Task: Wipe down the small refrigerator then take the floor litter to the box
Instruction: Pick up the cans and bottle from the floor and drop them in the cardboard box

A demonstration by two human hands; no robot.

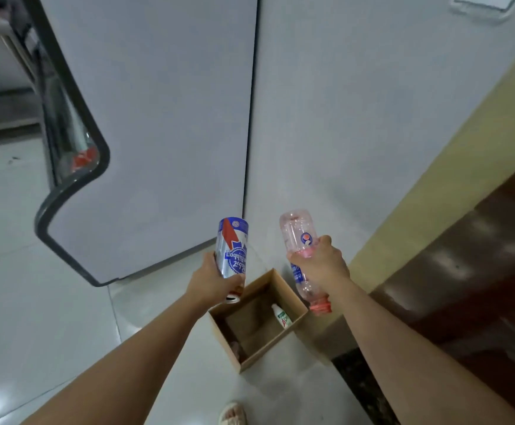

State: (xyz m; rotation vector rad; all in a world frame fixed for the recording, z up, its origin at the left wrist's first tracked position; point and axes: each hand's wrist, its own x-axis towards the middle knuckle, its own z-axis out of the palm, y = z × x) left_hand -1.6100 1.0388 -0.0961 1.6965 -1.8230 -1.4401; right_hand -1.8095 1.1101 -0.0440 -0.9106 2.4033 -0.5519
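The litter step is in hand, I judge. The left hand (216, 279) grips a can (231, 248) and the right hand (320, 265) grips a bottle (300, 256), both above the open box (268, 357) on the floor (35, 286). Next, lower and release them inside. A small white bottle (282, 315) lies in the box; the fridge (158, 133) stands behind.

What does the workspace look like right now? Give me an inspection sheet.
Surface: pale tiled floor, glossy.
Job's things: open cardboard box on the floor holding a small white bottle; beer can, upside down; clear plastic bottle, red cap down.
Clutter: nothing seen.
Grippers: left hand grips the can; right hand grips the plastic bottle, both above the box.
Cables: nothing seen.
Surroundings: white refrigerator, dark wooden furniture, sandalled foot.
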